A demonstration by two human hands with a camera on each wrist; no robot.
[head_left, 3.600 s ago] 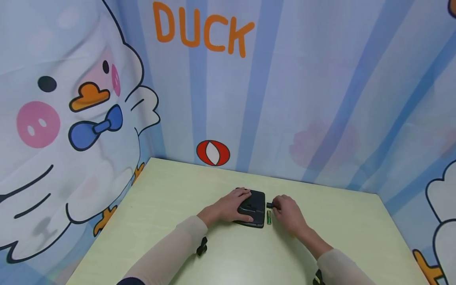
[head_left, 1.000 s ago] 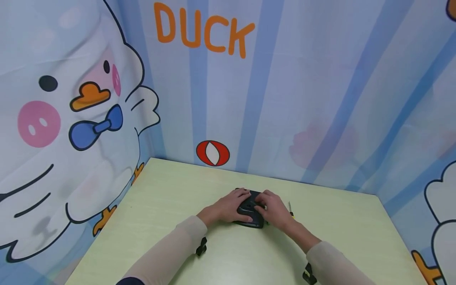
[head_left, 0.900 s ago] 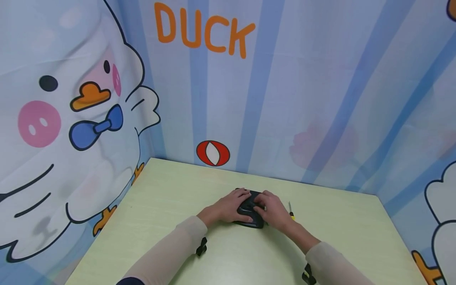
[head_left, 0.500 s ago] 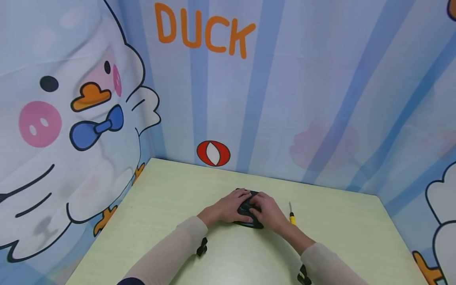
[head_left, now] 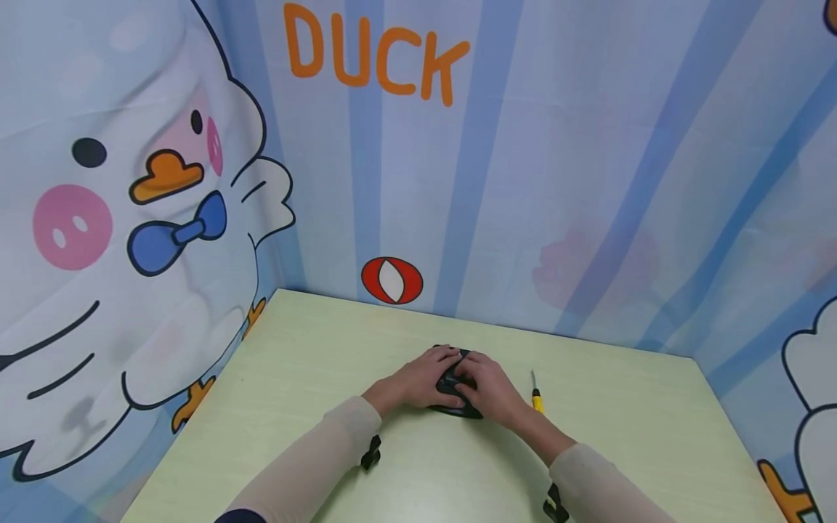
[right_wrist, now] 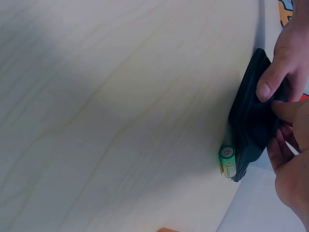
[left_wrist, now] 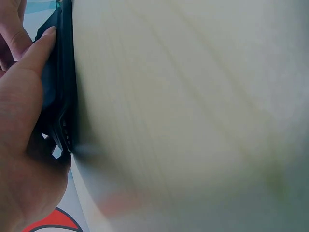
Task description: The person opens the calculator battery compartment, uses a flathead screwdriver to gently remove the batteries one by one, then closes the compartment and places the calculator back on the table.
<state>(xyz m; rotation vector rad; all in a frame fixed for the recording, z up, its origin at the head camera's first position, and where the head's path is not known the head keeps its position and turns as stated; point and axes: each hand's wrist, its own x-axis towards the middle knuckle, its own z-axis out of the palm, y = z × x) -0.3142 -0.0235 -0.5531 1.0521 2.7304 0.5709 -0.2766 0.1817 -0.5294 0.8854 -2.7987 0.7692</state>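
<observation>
A flat black device (head_left: 461, 412), broader than a hand, lies on the table. Its kind is not clear. Across its left side rests my left hand (head_left: 421, 379), thumb straight on the face and fingers over the far part. My right hand (head_left: 492, 388) is over the device's right side, its thumb and bent fingers touching the surface; I cannot tell whether a small piece is pinched there. In the right wrist view a small green battery (right_wrist: 228, 162) sits by the device's edge; the right hand hides it in the head view.
A screwdriver (head_left: 537, 398) with a yellow and black handle lies right of my right hand. The pale table (head_left: 314, 341) ends at a cloth backdrop (head_left: 503, 181) printed with duck figures.
Earlier, my right hand held a small black piece beside the device. It has since moved left onto the device, uncovering the screwdriver and covering the battery. The left hand has stayed put.
</observation>
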